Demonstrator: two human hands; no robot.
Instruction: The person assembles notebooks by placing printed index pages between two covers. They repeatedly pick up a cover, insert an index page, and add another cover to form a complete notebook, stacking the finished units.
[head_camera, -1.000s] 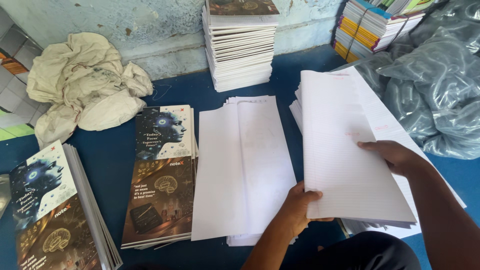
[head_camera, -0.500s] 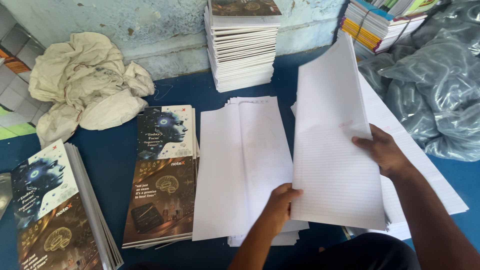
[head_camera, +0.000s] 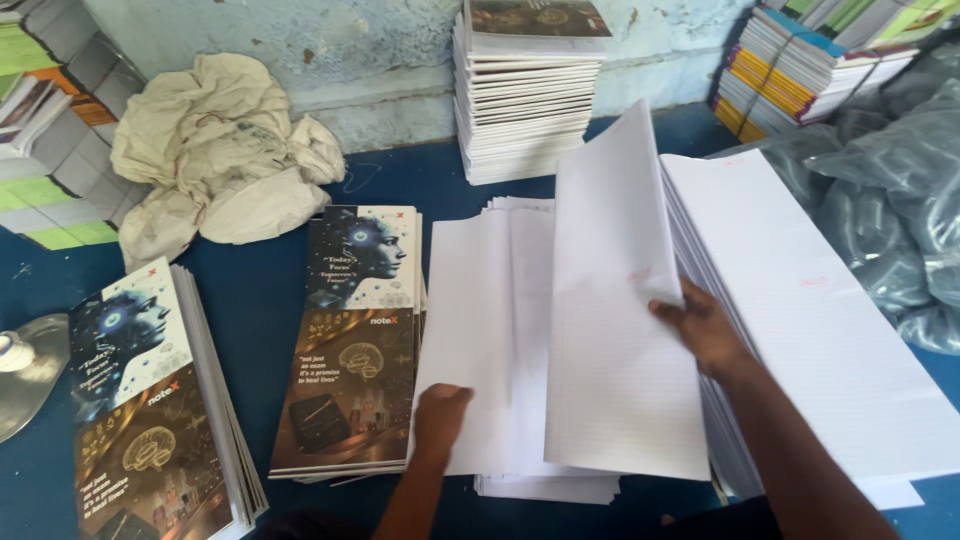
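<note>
My right hand (head_camera: 700, 328) grips a thick sheaf of white ruled sheets (head_camera: 615, 330), lifted and tilted on edge between two paper piles. To its right lies a tall stack of white ruled sheets (head_camera: 820, 330). My left hand (head_camera: 440, 418) rests flat on the near edge of the middle pile of white sheets (head_camera: 490, 320), fingers curled on the paper. Left of that pile lies a stack of printed notebook covers (head_camera: 355, 340) showing a blue face and a brain.
A second stack of printed covers (head_camera: 150, 400) lies at the near left by a metal dish (head_camera: 30, 370). A crumpled cream cloth (head_camera: 220, 150) sits by the wall. Finished notebooks (head_camera: 525, 90) stand at the back, colourful notebooks (head_camera: 800, 70) and grey plastic bags (head_camera: 900, 190) at the right.
The right hand has swung the sheaf up off the right stack and leftward over the middle pile. The left hand has slid left along the middle pile's near edge.
</note>
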